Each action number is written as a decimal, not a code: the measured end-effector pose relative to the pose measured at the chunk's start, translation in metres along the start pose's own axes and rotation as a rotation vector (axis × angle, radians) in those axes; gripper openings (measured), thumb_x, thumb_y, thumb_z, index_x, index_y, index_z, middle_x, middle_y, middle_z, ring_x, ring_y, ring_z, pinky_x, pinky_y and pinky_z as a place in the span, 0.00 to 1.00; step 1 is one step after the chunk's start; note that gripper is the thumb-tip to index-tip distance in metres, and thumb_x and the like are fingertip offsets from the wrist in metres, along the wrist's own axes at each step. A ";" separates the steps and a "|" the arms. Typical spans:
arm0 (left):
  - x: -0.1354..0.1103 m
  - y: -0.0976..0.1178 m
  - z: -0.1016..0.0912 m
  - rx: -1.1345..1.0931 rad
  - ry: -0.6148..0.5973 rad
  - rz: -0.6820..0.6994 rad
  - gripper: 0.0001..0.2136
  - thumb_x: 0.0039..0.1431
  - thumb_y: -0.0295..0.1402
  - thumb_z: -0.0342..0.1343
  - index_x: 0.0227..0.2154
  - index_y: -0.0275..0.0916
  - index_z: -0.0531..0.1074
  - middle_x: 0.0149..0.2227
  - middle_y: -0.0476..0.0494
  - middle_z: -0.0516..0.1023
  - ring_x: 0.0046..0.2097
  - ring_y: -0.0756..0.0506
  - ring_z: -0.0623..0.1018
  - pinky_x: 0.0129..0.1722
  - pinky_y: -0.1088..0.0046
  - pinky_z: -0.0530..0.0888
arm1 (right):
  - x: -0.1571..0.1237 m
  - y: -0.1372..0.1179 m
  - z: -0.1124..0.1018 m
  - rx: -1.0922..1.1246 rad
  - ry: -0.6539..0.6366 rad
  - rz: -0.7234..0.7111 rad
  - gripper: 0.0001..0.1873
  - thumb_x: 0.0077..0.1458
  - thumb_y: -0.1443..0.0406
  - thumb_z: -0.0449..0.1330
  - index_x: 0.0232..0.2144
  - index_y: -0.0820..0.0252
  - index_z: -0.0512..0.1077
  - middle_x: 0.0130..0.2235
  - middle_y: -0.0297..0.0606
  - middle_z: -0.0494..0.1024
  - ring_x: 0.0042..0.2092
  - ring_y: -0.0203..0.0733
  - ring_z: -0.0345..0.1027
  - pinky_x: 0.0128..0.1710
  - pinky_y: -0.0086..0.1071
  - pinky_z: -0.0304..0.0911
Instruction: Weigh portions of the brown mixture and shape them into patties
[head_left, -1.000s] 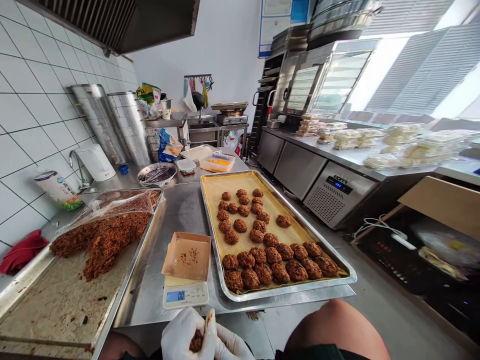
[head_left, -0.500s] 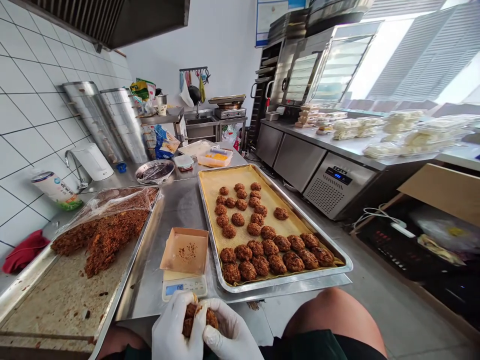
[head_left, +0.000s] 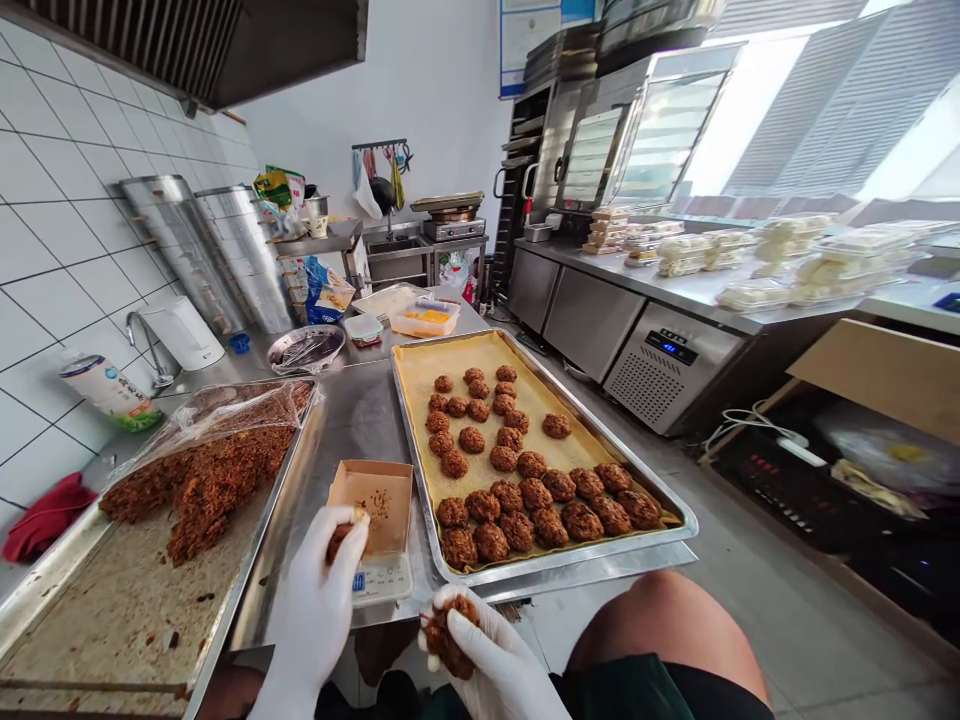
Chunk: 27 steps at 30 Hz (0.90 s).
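Observation:
Both my hands wear white gloves. My left hand [head_left: 319,598] is raised over the steel counter and pinches a small brown lump [head_left: 339,540] beside the tan paper tray [head_left: 373,494] that sits on a small digital scale [head_left: 382,578]. My right hand [head_left: 491,655] stays low at the counter's front edge, closed round a larger brown meat lump [head_left: 448,630]. Right of the scale lies a baking tray [head_left: 559,565] lined with yellow paper, holding several round brown patties [head_left: 525,490].
A big steel tray [head_left: 112,600] on the left holds a heap of shredded brown mix [head_left: 202,475] under plastic film. Behind are a tap, white jug, bowl and containers. My bare knee [head_left: 667,630] is below right. Steel counters and ovens line the right side.
My hands, pressed together on one lump, have parted. The left hand rose toward the scale with a small piece; the right kept the bigger lump.

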<state>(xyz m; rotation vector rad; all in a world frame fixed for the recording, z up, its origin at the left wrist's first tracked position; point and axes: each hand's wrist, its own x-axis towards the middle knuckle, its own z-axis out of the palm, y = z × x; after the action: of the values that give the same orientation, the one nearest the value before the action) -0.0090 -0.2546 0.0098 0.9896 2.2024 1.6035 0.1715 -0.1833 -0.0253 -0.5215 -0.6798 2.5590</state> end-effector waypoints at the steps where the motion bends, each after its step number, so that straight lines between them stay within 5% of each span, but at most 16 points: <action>1: 0.012 -0.002 0.001 0.124 -0.022 0.080 0.10 0.65 0.41 0.53 0.39 0.41 0.73 0.41 0.42 0.77 0.44 0.42 0.78 0.46 0.65 0.76 | 0.001 0.001 -0.003 0.025 0.035 0.006 0.13 0.51 0.59 0.72 0.36 0.61 0.79 0.36 0.39 0.81 0.37 0.39 0.74 0.37 0.30 0.65; 7: 0.046 -0.015 -0.007 0.391 -0.056 0.237 0.13 0.65 0.35 0.51 0.48 0.41 0.75 0.57 0.36 0.73 0.59 0.36 0.73 0.60 0.52 0.68 | 0.005 0.020 -0.023 0.148 0.095 0.087 0.17 0.45 0.59 0.75 0.37 0.58 0.79 0.33 0.38 0.82 0.36 0.41 0.77 0.37 0.32 0.67; 12: -0.011 -0.005 -0.015 0.407 0.082 0.231 0.11 0.67 0.38 0.51 0.45 0.44 0.76 0.50 0.40 0.80 0.52 0.39 0.79 0.52 0.61 0.76 | 0.002 0.020 -0.023 0.152 0.126 0.094 0.16 0.44 0.59 0.76 0.35 0.57 0.79 0.35 0.38 0.83 0.39 0.42 0.78 0.42 0.36 0.68; 15: -0.063 -0.014 0.016 0.359 -0.039 0.340 0.12 0.66 0.41 0.53 0.45 0.44 0.77 0.45 0.41 0.82 0.41 0.43 0.83 0.41 0.70 0.80 | 0.000 0.014 -0.016 0.118 0.141 0.043 0.16 0.46 0.59 0.74 0.38 0.57 0.81 0.41 0.40 0.84 0.43 0.43 0.77 0.48 0.37 0.67; 18: -0.096 -0.034 0.049 0.361 -0.083 0.408 0.18 0.65 0.44 0.55 0.52 0.42 0.76 0.49 0.36 0.81 0.45 0.40 0.83 0.42 0.69 0.82 | 0.000 0.010 -0.012 0.087 0.158 -0.003 0.20 0.47 0.58 0.73 0.44 0.57 0.81 0.46 0.42 0.83 0.50 0.46 0.74 0.55 0.37 0.64; 21: -0.105 -0.047 0.059 0.323 -0.103 0.410 0.17 0.65 0.40 0.54 0.54 0.43 0.75 0.49 0.36 0.81 0.46 0.40 0.83 0.42 0.69 0.83 | 0.001 0.014 -0.015 0.091 0.128 0.027 0.22 0.48 0.57 0.73 0.46 0.54 0.81 0.47 0.41 0.83 0.52 0.47 0.74 0.55 0.37 0.63; 27: -0.096 -0.045 0.039 0.308 -0.083 0.453 0.14 0.69 0.38 0.49 0.50 0.44 0.76 0.50 0.38 0.80 0.49 0.43 0.82 0.49 0.70 0.80 | 0.005 0.024 -0.028 -0.125 -0.036 0.078 0.16 0.54 0.57 0.69 0.45 0.53 0.80 0.39 0.38 0.82 0.41 0.41 0.74 0.44 0.33 0.66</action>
<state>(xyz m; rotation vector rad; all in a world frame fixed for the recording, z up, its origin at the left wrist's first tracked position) 0.0671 -0.2950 -0.0640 1.7124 2.3280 1.3637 0.1729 -0.1891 -0.0618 -0.5536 -0.8523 2.6162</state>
